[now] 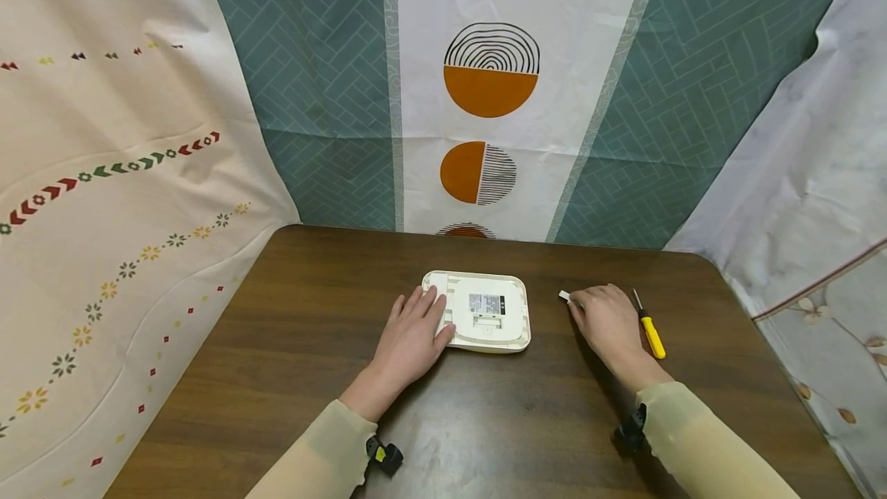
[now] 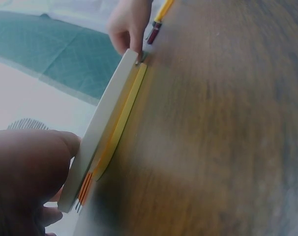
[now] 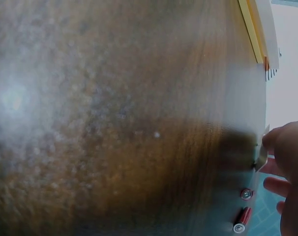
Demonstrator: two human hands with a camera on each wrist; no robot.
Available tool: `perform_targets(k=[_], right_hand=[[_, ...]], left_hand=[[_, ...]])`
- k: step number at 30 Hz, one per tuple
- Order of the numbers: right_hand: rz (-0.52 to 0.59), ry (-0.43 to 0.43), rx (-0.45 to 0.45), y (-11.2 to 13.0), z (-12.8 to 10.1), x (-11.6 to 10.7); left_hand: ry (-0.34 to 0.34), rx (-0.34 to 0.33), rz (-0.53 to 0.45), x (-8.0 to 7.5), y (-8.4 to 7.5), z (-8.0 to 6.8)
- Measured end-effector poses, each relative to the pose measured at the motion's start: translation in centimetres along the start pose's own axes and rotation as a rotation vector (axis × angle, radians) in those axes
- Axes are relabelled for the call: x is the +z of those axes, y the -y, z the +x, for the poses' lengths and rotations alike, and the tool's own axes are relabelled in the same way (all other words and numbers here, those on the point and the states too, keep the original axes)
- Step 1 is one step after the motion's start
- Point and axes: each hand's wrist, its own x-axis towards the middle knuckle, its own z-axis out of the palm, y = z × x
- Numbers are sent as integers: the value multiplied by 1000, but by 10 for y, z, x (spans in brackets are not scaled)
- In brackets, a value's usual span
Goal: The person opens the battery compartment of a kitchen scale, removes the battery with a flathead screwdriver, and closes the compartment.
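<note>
Our left hand (image 1: 412, 333) lies flat, fingers straight and relaxed, on the near-left part of the white device (image 1: 485, 314), which sits underside up on the worktop (image 1: 291, 345), its label facing us. That hand grips nothing; it only presses the casing down. Our right hand (image 1: 606, 318) rests on the wood well to the right of the device, fingers curled, pinching a small white piece (image 1: 564, 296) at their tips. The yellow-handled screwdriver (image 1: 650, 329) lies just beyond that hand's outer edge, nearly touching it.

In our judgement the step is setting the small piece aside. To do it well, we should lay it flat on the wood close by, clear of the device's edge, where it cannot roll or be swept off. We should keep the left palm's weight even so the casing does not slide.
</note>
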Motion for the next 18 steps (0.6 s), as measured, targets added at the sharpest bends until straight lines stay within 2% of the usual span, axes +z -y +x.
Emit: perform_targets(k=[10,18], right_hand=[[4,-58,-28,1,2,2],[0,2,15,3,1,0]], left_hand=[[1,3,6,-1,0,-1],[3,0,-1,0,0,0]])
